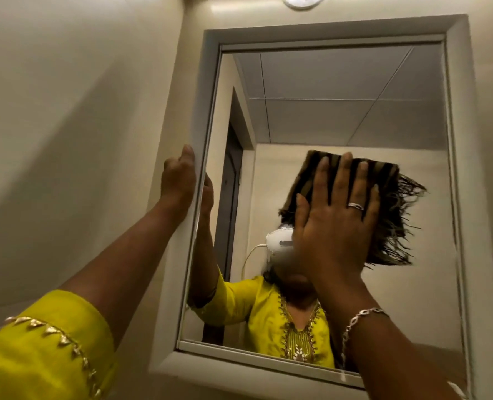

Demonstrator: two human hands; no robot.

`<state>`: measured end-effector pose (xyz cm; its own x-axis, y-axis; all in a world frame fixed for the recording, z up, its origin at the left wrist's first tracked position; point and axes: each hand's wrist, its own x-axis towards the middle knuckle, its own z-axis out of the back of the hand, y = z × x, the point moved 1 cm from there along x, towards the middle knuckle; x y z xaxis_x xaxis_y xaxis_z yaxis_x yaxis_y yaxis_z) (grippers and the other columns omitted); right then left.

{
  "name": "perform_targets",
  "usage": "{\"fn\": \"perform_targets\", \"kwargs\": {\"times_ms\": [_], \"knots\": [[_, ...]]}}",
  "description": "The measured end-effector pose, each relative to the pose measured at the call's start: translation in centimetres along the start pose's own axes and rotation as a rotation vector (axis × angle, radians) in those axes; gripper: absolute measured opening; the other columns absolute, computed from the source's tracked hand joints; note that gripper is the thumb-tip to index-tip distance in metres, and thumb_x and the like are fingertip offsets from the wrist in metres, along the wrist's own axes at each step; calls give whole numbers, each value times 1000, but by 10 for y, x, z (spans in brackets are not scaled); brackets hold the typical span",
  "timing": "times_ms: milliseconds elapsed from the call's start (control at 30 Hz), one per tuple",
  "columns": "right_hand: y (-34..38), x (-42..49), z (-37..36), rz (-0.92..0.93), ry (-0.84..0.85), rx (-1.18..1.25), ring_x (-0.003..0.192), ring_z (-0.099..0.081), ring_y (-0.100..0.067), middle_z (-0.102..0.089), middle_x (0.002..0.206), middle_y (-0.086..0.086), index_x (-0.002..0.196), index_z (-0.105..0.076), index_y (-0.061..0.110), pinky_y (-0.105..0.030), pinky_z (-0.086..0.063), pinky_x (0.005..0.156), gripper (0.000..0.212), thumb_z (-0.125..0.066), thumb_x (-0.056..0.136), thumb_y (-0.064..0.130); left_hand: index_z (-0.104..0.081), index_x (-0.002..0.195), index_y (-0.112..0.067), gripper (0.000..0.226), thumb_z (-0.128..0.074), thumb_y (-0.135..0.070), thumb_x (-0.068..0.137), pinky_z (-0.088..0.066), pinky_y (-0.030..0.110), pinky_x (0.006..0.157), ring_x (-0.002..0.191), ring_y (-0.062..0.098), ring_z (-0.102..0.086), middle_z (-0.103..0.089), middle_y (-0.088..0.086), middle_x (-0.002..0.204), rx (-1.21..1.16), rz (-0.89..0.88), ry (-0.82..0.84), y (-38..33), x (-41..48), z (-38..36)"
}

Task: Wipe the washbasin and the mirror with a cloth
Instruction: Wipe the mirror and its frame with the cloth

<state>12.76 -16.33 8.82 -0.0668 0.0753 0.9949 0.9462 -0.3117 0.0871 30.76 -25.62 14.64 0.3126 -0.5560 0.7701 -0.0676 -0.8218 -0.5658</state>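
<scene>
A mirror (340, 111) in a pale grey frame (458, 168) hangs on the wall in front of me. My right hand (334, 223) lies flat with fingers spread, pressing a dark brown striped cloth (389, 203) with a fringed edge against the middle of the glass. My left hand (179, 180) holds the frame's left edge, fingers curled round it. The washbasin is out of view.
Cream wall surrounds the mirror on the left (66, 125) and right. A round white light fitting (303, 0) sits above the frame. The glass reflects a person in a yellow top, a dark doorway and ceiling panels.
</scene>
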Motion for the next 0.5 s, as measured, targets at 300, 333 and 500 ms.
{"fn": "perform_targets", "kwargs": {"times_ms": [300,333,500], "knots": [[88,5,-17,129,6,75,141,-20,-35,-25,152,-16,144,-29,13,-47,-6,111,59,-26,91,39,-39,62,-18,44,-27,-36,100,-32,23,48,52,13,-36,-36,1,59,28,-60,47,3,3,2],[95,6,-18,133,5,86,141,-20,-35,-25,152,-16,143,-30,13,-47,-6,111,59,-25,91,39,-37,60,-18,45,-26,-33,100,-31,19,45,50,12,-33,-34,1,57,34,-77,49,2,4,1],[116,5,-26,179,13,81,142,-19,-34,-24,152,-16,144,-29,13,-46,-1,112,60,-21,91,39,-40,61,-16,44,-26,-28,101,-28,9,36,48,6,-39,-38,1,60,40,-96,52,-3,1,2]]}}
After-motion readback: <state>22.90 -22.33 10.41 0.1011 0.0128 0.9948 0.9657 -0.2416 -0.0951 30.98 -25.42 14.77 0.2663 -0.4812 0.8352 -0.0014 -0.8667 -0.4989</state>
